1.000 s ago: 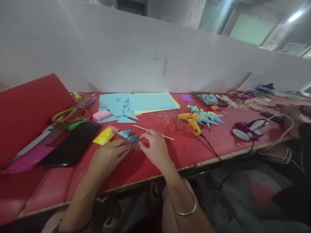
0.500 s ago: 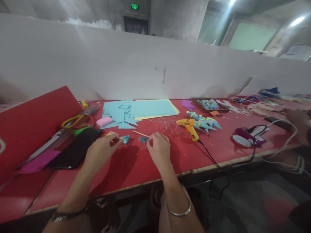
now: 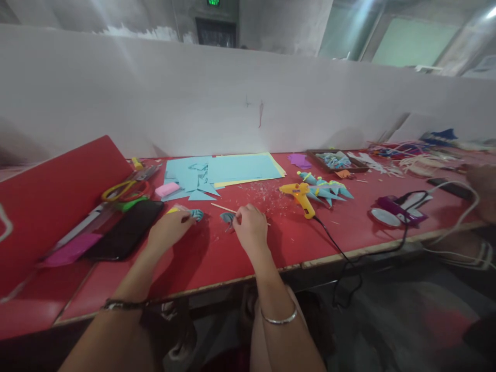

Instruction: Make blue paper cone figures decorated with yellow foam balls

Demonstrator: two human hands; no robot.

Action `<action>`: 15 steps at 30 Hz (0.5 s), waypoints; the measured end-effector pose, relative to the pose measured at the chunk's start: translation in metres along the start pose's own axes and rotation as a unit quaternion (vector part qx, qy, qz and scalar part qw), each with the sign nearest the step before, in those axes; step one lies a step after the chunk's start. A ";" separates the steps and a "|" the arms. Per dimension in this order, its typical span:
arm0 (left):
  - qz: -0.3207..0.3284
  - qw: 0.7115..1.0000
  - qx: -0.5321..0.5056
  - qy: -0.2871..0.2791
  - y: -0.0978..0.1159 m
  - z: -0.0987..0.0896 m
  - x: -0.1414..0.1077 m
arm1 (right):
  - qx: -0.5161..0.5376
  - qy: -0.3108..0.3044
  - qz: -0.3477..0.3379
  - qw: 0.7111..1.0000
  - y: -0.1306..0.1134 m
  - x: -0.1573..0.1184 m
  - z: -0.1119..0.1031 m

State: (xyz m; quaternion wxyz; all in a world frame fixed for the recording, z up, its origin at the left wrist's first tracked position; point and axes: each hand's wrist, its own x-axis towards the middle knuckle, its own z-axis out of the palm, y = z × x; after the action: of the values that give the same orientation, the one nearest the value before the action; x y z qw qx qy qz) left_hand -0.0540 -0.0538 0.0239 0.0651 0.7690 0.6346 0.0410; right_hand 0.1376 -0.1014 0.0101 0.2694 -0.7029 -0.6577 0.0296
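Note:
My left hand [image 3: 172, 226] pinches a small curled piece of blue paper [image 3: 197, 214] just above the red table. Facing it, my right hand [image 3: 250, 223] is closed at the thumb and forefinger on a second curled blue paper piece [image 3: 227, 218]. A thin wooden stick [image 3: 222, 207] lies behind the right fingers, partly hidden by that hand. Beyond the hands are cut light-blue paper pieces [image 3: 201, 195] and a pink eraser-like block [image 3: 167, 189]. A yellow hot glue gun [image 3: 300, 196] rests to the right.
Blue paper cones with yellow trim [image 3: 327, 188] lie behind the glue gun. A tray of paper bits [image 3: 337, 161] stands at the back. On the left are a black phone [image 3: 126, 230] and scissors [image 3: 118, 191]. Another person's hand [image 3: 482, 191] shows at far right.
The camera view has shifted slightly. My left hand has turned a little, and the blue piece in it now shows its stripes. My right hand stays almost in place.

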 end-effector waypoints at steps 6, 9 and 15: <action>0.046 0.995 -0.060 0.065 0.016 -0.015 -0.027 | 0.010 -0.024 -0.004 1.000 -0.002 0.002 0.003; 0.105 0.982 -0.114 0.104 0.027 -0.019 -0.042 | 0.031 -0.027 -0.007 0.999 -0.001 0.000 0.002; 0.149 0.964 -0.152 0.161 0.031 -0.006 -0.047 | 0.281 0.026 -0.063 0.957 0.000 -0.008 -0.011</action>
State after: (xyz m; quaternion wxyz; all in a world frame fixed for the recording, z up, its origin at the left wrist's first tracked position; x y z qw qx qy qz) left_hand -0.0342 -0.1056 0.0353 0.0714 0.8193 0.5009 0.2695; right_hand 0.1409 -0.1131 0.0168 0.4742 -0.5564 -0.6585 0.1784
